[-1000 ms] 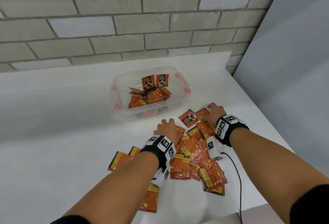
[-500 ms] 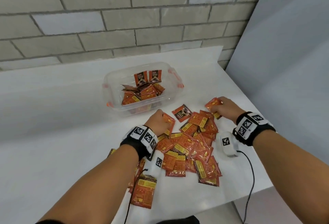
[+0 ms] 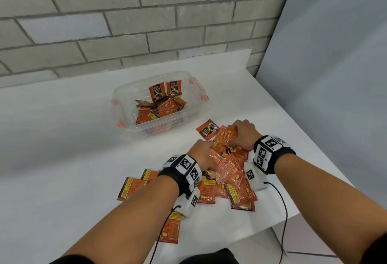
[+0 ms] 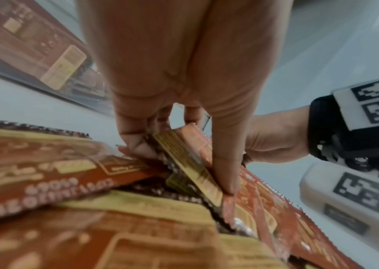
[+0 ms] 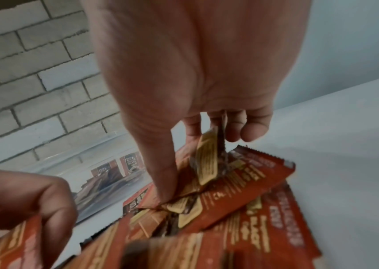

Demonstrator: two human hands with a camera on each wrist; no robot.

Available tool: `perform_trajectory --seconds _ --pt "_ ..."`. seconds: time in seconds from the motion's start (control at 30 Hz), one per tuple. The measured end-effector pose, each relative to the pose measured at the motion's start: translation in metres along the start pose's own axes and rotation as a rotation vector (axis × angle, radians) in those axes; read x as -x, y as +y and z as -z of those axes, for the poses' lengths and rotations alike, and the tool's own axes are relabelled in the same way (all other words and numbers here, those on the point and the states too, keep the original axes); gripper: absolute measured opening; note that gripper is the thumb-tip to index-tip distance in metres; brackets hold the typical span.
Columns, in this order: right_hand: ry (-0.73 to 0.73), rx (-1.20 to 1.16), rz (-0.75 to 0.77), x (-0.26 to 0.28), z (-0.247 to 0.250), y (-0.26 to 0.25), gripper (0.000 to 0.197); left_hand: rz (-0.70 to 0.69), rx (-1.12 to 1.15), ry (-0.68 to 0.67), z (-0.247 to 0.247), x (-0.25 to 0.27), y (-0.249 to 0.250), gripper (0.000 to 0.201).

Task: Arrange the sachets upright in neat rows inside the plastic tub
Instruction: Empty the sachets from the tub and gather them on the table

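Bare table [image 3: 62,159] left of tub [image 3: 123,104]; open strip between tub and pile of sachets [image 3: 228,182]. Tub open on top. Brick wall [image 3: 125,22] behind, panel [image 3: 335,75] close on right.

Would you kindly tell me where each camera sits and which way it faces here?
Head: on the head, facing forward and down at the tub, sachet pile, both forearms.
Left wrist: looks along the left hand; fingers pinch sachets; the right hand beyond.
Right wrist: looks along the right hand gripping sachets, toward the brick wall.
All share the pile; each wrist view shows the other hand.
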State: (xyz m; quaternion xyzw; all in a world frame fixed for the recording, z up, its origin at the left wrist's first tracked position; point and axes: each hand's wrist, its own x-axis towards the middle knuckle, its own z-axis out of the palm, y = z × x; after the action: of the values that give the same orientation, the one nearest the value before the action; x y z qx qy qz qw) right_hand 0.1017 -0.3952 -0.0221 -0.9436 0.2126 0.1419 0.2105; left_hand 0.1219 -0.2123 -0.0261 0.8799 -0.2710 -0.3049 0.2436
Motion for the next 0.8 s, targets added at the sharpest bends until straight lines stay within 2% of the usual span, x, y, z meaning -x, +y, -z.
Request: perform_trajectory --seconds 0.1,0.2,0.3,0.37,0.43,0.53,0.63,0.8 --pt "0.004 -0.188 -0.017 0.001 0.003 0.002 0.052 -0.026 0.027 0.013 0.002 -0.001 0.001 0.055" --pt "-0.01 -0.395 -0.053 0.003 0.01 0.01 0.046 -0.039 0.22 0.01 0.01 -0.001 -0.005 0.041" --pt "0.016 -0.661 -0.075 0.009 0.02 0.017 0.039 -0.012 0.449 0.055 0.02 0.0 -0.017 0.041" --pt "0.044 -0.698 -0.065 0.012 0.027 0.025 0.034 0.011 0.59 0.111 0.029 0.001 -0.028 0.04" --pt "0.007 -0.614 -0.036 0.013 0.031 0.033 0.04 0.036 0.641 0.143 0.037 0.002 -0.041 0.042" --pt "-0.133 -0.361 -0.001 0.013 0.028 0.044 0.059 0.083 0.45 0.073 0.04 0.008 -0.052 0.047" --pt "-0.213 -0.209 0.034 0.012 0.019 0.045 0.06 0.149 0.138 -0.03 0.034 0.011 -0.052 0.057" --pt "-0.108 -0.057 0.025 0.007 0.014 0.045 0.062 0.169 -0.061 0.0 0.027 0.005 -0.046 0.062"
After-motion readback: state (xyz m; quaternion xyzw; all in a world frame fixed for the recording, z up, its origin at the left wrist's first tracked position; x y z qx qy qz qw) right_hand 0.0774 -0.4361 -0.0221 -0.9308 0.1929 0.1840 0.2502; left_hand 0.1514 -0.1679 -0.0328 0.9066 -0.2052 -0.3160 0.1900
